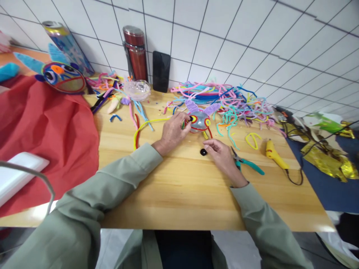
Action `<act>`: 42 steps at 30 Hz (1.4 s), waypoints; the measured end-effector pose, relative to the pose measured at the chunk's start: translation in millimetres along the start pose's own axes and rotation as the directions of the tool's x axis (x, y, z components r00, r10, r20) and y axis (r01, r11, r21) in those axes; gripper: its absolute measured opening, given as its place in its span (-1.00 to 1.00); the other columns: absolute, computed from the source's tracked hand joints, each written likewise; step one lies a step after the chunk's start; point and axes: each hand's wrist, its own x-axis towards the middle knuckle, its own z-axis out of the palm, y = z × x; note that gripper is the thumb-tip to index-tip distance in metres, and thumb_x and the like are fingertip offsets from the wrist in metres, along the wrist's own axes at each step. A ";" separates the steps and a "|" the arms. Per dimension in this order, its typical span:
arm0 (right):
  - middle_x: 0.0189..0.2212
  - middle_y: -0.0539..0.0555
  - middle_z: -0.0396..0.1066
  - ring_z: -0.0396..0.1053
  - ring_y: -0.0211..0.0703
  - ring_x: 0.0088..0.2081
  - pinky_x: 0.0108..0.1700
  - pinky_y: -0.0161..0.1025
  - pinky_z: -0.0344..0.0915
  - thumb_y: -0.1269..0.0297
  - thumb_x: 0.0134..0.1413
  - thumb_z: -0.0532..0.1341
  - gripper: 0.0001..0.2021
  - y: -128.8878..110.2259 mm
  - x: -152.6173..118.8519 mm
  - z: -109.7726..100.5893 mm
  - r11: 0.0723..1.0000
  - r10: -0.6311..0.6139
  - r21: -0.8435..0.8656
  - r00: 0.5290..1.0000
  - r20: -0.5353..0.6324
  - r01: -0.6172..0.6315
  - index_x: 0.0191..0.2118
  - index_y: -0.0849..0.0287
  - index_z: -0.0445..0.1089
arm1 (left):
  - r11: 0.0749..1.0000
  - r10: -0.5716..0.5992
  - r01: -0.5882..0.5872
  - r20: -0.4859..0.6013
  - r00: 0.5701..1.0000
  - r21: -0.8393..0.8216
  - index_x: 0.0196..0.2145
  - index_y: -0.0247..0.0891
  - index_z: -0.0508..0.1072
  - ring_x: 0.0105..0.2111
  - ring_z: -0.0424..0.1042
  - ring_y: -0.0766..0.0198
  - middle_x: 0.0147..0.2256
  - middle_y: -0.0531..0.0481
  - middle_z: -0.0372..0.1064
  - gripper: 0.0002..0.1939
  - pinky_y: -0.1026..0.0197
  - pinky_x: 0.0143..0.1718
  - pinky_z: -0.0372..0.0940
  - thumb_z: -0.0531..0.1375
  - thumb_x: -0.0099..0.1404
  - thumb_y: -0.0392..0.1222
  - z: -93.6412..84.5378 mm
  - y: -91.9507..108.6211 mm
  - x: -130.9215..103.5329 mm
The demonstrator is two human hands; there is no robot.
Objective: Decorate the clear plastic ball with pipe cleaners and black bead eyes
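Note:
On the wooden table a clear ball figure point(200, 124) has purple fuzzy ears, yellow eye rings and a red pipe-cleaner outline. My left hand point(174, 130) is closed at the figure's left side, its fingertips by the left eye, where a small black piece shows. Some of the grip is hidden by the fingers. My right hand point(221, 152) is just in front of the figure, thumb and forefinger drawn together. What they hold, if anything, is too small to make out. Beside those fingertips lies a shiny black disc point(203, 152). Teal-handled pliers point(249, 164) lie by my right wrist.
A pile of coloured pipe cleaners point(224, 95) lies along the wall. At right are a yellow glue gun point(276, 155) with its cord and gold foil point(322, 157). A phone point(161, 71), red thermos point(136, 56), finished blue-eared figure point(64, 77) and red cloth point(56, 130) stand or lie leftward.

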 end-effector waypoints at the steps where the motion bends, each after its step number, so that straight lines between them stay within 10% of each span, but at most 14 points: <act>1: -0.30 0.07 0.64 0.54 -0.08 -0.31 -0.21 -0.13 0.42 0.09 0.23 0.29 -0.76 1.2 -0.5 0.7 1.000 0.000 -0.001 1.000 0.003 0.000 -0.15 0.10 0.61 | 1.000 -0.016 0.015 0.014 1.000 0.007 -0.09 -0.21 0.49 -0.11 0.58 0.16 -0.12 -0.08 0.60 -0.88 0.16 -0.08 0.43 0.23 0.44 -0.34 -0.5 0.7 0.5; 42: -0.31 0.08 0.66 0.55 -0.08 -0.33 -0.26 -0.14 0.46 0.10 0.21 0.33 -0.79 1.8 -9.4 1.9 1.000 0.018 0.006 1.000 -0.013 -0.018 -0.17 0.09 0.61 | 0.985 -0.066 0.081 0.103 0.993 -0.149 -0.07 -0.22 0.57 -0.13 0.55 0.17 -0.14 -0.06 0.60 -0.87 0.11 -0.03 0.46 0.31 0.44 -0.33 -5.1 1.9 6.0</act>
